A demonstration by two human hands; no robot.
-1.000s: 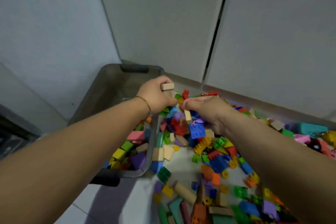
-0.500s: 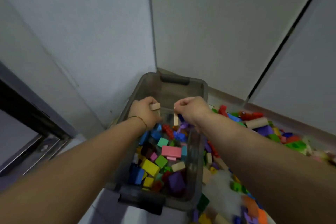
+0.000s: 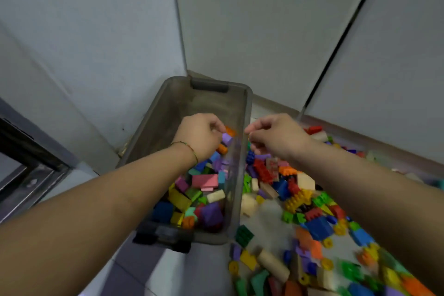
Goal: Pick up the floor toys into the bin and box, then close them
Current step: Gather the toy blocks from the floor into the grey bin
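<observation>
A translucent grey bin [image 3: 182, 103] stands on the floor in a corner, its near half filled with coloured blocks, among them a pink block [image 3: 204, 180]. My left hand [image 3: 200, 136] hovers over the bin's middle, fingers loosely curled, with no block visible in it. My right hand [image 3: 276, 134] hangs just outside the bin's right rim, fingers also loosely curled and holding nothing I can see. To the right of the bin, a pile of plastic bricks and wooden blocks [image 3: 300, 199] spreads over the floor.
White walls and cupboard doors [image 3: 288, 31] close off the corner behind the bin. A dark metal door frame [image 3: 28, 170] runs along the left. The bin's black latch handle [image 3: 163, 235] faces me. More blurred blocks [image 3: 348, 269] lie at lower right.
Both hands carried beige wooden blocks from the floor pile over the bin. Those blocks are no longer in my fingers. The view swung left, centring the bin.
</observation>
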